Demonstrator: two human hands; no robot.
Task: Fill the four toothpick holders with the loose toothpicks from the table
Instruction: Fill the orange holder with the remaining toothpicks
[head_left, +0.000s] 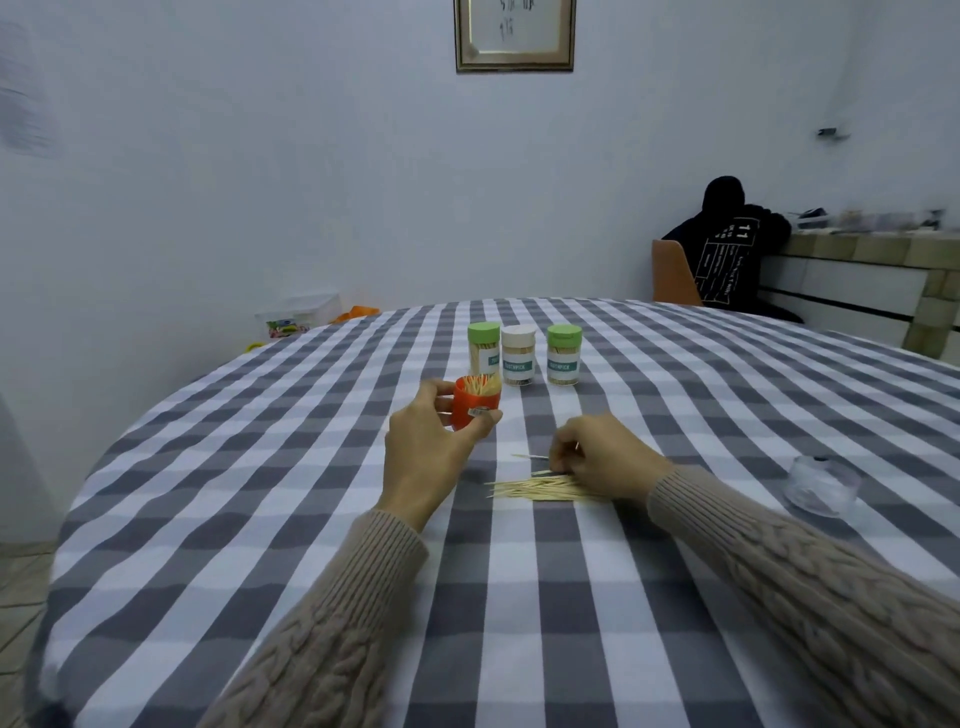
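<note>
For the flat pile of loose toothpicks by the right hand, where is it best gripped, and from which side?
Pinch the loose toothpicks near mid-length, coming from above. They lie flat and roughly parallel on the tablecloth, points leftward, so fingers closing across their length likely gather several. The right hand already covers their right end.

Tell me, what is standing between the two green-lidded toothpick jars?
In the head view, a white-lidded toothpick jar stands between the left green-lidded jar and the right green-lidded jar.

round table (675, 561) under grey-and-white check cloth. behind it, pale blue-white wall (260, 156) with framed picture (515, 36) high up. right of table: orange chair (672, 275), person in black hoodie (727, 249), tiled counter (857, 280). left: clear plastic box (298, 314).
</note>
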